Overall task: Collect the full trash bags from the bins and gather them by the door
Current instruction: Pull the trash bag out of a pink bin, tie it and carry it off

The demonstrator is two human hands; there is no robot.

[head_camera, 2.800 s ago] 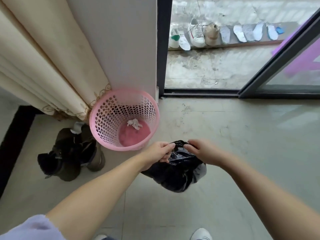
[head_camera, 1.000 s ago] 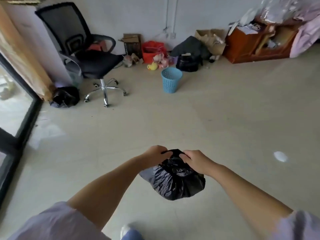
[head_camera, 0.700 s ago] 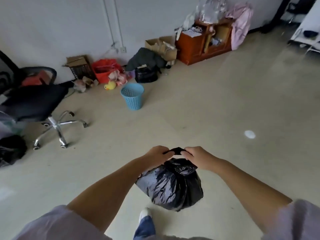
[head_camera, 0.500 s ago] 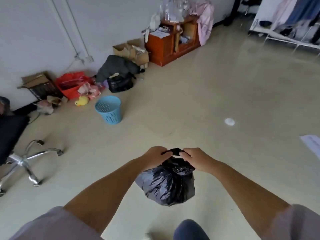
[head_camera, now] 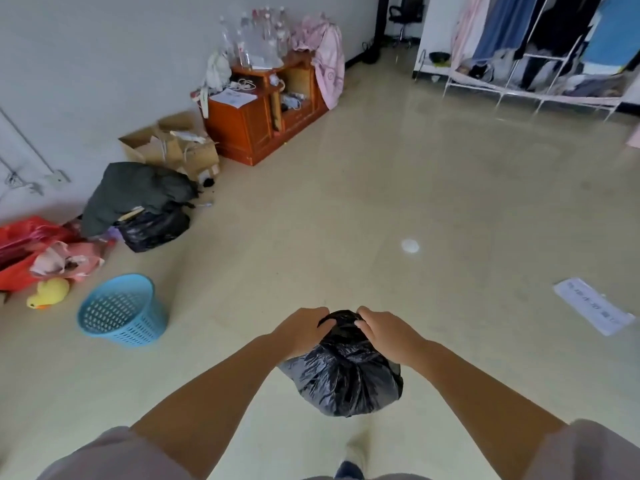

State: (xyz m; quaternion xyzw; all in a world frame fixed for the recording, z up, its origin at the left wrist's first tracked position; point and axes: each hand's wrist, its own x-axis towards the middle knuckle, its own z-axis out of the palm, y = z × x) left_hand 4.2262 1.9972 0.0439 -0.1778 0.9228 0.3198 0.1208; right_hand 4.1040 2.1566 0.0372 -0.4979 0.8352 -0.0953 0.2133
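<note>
Both the left hand [head_camera: 304, 330] and the right hand [head_camera: 388, 332] pinch the gathered neck of the black trash bag [head_camera: 346, 379], keeping it closed and hanging clear above the floor [head_camera: 415, 202] for carrying.

Soft daylight, glossy floor [head_camera: 433, 188] glare, edges warped.

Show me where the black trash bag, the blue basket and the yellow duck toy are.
black trash bag [head_camera: 346, 379], head view, on its bulging front side below the hands.
blue basket [head_camera: 138, 329], head view, on its perforated outer wall.
yellow duck toy [head_camera: 52, 291], head view, on its body.
</note>
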